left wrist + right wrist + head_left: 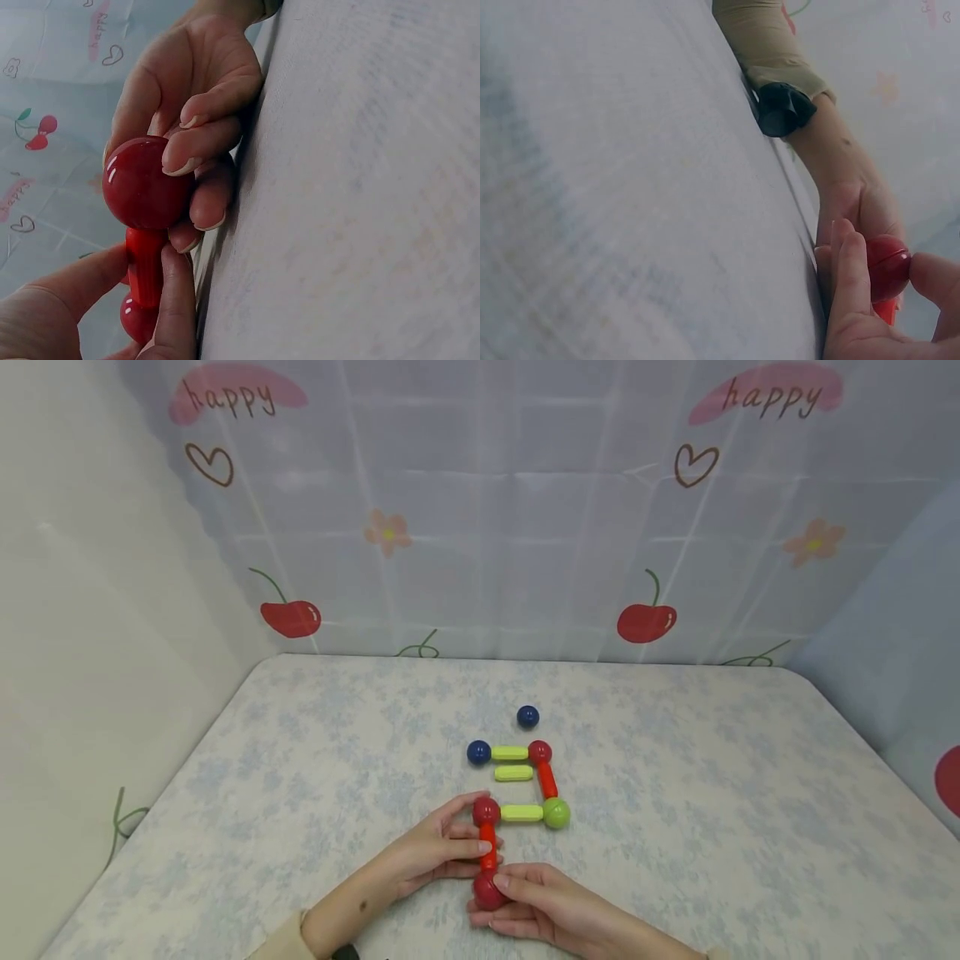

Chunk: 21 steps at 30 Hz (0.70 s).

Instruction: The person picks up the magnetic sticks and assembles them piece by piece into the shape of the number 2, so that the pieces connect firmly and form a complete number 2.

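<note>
L grip (433,853): pinching red rod (488,833) | R grip (538,906): grasping near red ball (486,892) | loc.: chain (521,813)'s near end, at counter (712,793) | prob. light, stiff, slick; hold ball @ widest, rod @ mid.

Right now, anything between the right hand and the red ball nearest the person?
Nothing visible. The right hand holds that red ball between thumb and fingers; no other piece shows between it and the red rod pinched by the left hand.
</note>
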{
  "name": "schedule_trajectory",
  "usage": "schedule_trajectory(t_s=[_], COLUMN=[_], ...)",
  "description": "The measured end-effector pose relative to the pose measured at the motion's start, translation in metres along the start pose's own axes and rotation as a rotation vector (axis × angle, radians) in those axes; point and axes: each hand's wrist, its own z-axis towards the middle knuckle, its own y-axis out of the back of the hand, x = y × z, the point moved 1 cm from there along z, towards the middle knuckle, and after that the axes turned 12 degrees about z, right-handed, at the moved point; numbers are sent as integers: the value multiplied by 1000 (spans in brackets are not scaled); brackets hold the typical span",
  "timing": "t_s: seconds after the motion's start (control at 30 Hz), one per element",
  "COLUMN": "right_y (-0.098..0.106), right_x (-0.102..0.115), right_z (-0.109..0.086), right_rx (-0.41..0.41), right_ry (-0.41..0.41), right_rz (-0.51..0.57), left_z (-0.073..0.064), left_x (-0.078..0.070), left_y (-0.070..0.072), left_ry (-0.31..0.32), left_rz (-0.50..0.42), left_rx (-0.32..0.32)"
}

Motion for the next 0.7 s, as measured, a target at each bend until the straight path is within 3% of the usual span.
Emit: schedule_trajectory(t_s=[0.43,0.7], right_y=[0,10], right_x=[-1,23], right_z=[1,-9], right_rx=[-5,-57], right_ry=[-11,16], right_rz=[-32,-356], left_z=[-3,-1], left_x=[-2,-1], left_y=[2,1], left_ry=[7,-11], left_rz=[-2,-12], left_rx=[5,21])
